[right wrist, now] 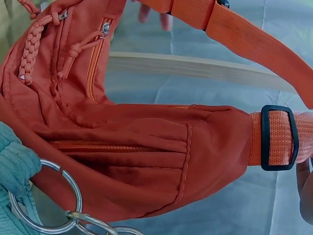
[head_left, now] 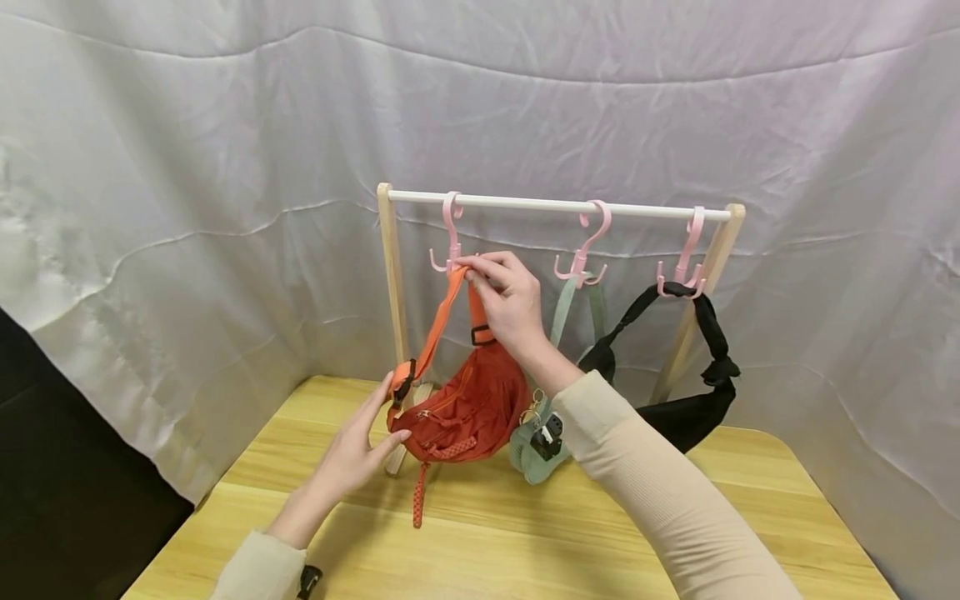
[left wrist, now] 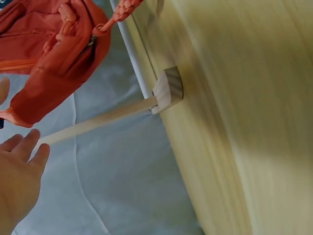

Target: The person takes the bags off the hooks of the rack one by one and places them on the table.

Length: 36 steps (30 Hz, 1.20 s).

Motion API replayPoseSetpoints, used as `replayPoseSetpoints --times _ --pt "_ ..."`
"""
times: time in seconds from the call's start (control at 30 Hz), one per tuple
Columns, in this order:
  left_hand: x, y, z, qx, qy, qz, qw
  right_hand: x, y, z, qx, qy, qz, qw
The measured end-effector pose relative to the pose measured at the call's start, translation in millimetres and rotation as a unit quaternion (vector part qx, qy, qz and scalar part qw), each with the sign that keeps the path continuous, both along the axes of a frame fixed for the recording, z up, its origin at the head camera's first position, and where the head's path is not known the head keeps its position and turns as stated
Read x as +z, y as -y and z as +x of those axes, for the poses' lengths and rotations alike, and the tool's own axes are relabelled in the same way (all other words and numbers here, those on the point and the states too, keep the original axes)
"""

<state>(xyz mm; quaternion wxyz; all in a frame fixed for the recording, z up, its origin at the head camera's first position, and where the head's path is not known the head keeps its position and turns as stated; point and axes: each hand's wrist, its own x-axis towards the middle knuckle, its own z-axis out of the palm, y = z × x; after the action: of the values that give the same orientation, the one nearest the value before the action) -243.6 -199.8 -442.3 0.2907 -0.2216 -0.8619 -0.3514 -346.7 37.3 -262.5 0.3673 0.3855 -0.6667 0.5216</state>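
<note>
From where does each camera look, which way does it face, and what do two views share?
Head: worn on the person's head, faces forward and down at the red fabric waist bag and light-wood rack; left grip, right grip and beige fabric sleeves show.
Left wrist: on that wrist, faces the bag's end and pale wooden tabletop; left grip shows.
Right wrist: on that wrist, faces the bag closely; some fingers of both grips show.
Shared: head and right wrist both show the black rectangular strap buckle.

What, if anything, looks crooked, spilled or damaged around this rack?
The middle hook looks askew: it slants below the rail, while the left hook hangs nearly upright, though camera angle may add to that. I see no spill and no damage to the red bag.
</note>
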Motion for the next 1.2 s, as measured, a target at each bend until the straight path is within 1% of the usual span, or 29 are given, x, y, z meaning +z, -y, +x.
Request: replayPoseSetpoints --times 0.1,0.2,0.3,0.4,0.43,0.53,0.6,0.7,0.77,0.83,0.9,1.0,1.1,1.2 --pt "-4.0 -1.2 -0.6 -0.005 -0.027 0.005 0.9996 -0.5 0 0.0 -0.003 0.002 0.001 1.0" --pt "-7.3 -1.6 -1.6 -0.017 -0.046 0.023 0.9985 -0.7 0 0.3 -0.004 0.007 0.005 1.0" --pt "-8.2 -1.1 -1.4 -0.033 -0.045 0.053 0.997 -1.0 -2 -0.3 -0.004 0.014 0.007 0.9999" --pt "-7.8 0.7 0.6 -0.045 -0.032 0.093 0.9941 -1.4 -4 -1.5 -0.011 0.02 0.008 0.9997" --pt "-7.2 1.7 1.7 -0.044 -0.028 0.107 0.9928 -1.5 -5 -1.8 -0.013 0.022 0.007 0.9996" --pt "-4.7 5.7 5.2 -0.041 -0.035 0.147 0.9877 -1.8 -8 -2.6 -0.02 0.026 0.006 0.9995" --pt "-2.2 9.1 6.8 -0.033 -0.051 0.162 0.9848 -1.8 -9 -3.0 -0.021 0.027 0.005 0.9994" --pt "2.0 14.0 8.6 -0.013 -0.078 0.165 0.9831 -1.9 -12 -4.0 -0.027 0.028 0.005 0.9992" --pt "4.2 17.1 9.6 0.001 -0.096 0.159 0.9826 -1.9 -14 -4.4 -0.033 0.031 0.008 0.9989" --pt "6.1 19.9 10.2 0.006 -0.114 0.152 0.9818 -2.0 -15 -4.4 -0.038 0.037 0.014 0.9985" --pt "8.1 22.4 10.5 0.006 -0.132 0.146 0.9803 -2.5 -17 -4.8 -0.041 0.044 0.019 0.998" --pt "12.6 24.4 12.4 0.0 -0.148 0.145 0.9783 -3.7 -20 -5.3 -0.041 0.053 0.024 0.9974" --pt "18.1 24.7 16.9 -0.005 -0.153 0.152 0.9765 -6.4 -22 -6.9 -0.044 0.057 0.028 0.997" --pt "23.9 24.3 22.3 -0.008 -0.148 0.166 0.9749 -9.7 -25 -8.0 -0.052 0.059 0.031 0.9964"
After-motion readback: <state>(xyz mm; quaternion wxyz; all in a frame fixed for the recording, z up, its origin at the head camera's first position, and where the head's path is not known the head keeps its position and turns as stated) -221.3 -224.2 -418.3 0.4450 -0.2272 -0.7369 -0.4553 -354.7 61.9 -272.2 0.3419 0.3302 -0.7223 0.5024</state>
